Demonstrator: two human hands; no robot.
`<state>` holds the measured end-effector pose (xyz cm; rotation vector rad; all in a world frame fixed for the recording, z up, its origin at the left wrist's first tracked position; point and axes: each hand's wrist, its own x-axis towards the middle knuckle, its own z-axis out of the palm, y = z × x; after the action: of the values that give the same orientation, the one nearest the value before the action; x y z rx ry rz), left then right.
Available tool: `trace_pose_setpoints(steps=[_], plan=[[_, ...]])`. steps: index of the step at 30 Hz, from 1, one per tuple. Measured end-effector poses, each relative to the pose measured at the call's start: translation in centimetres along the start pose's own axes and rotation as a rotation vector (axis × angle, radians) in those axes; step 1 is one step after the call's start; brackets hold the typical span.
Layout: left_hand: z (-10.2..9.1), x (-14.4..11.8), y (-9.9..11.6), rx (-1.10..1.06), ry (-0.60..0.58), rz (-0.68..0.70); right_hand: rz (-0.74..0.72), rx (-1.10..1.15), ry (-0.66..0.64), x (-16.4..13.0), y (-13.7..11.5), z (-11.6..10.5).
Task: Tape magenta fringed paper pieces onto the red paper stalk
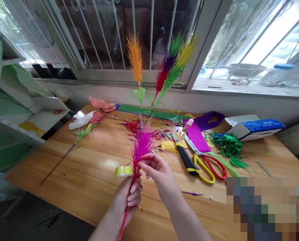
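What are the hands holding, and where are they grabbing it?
A pink fringed paper flower on a red stem. The left hand grips the stem just below the fringe; the right hand pinches the base of the fringe.

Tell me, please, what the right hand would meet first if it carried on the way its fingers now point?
The right hand points left, its fingertips already at the base of the pink fringed flower. Past that, the roll of yellow-green tape probably comes next, though depth is unclear.

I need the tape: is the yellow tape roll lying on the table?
No, the yellow tape roll sits at the left hand, which grips the stem.
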<state>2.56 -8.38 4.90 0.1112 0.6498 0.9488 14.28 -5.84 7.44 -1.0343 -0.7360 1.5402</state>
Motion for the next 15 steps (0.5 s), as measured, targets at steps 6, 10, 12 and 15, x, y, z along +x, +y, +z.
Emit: trace_pose_setpoints(steps=[6,10,12,15], plan=[[0.5,-0.3,0.0,0.121,0.016,0.030,-0.139,-0.120,0.068,-0.4,0.0,0.6],[0.8,-0.4,-0.1,0.202,0.042,0.057,-0.187,-0.209,0.078,-0.7,0.4,0.7],[1.0,-0.4,-0.2,0.240,0.064,0.068,-0.217,-0.283,0.091,-0.8,0.6,0.7],[1.3,-0.4,-0.3,0.279,0.110,0.087,-0.272,-0.399,0.114,-1.0,0.8,0.7]])
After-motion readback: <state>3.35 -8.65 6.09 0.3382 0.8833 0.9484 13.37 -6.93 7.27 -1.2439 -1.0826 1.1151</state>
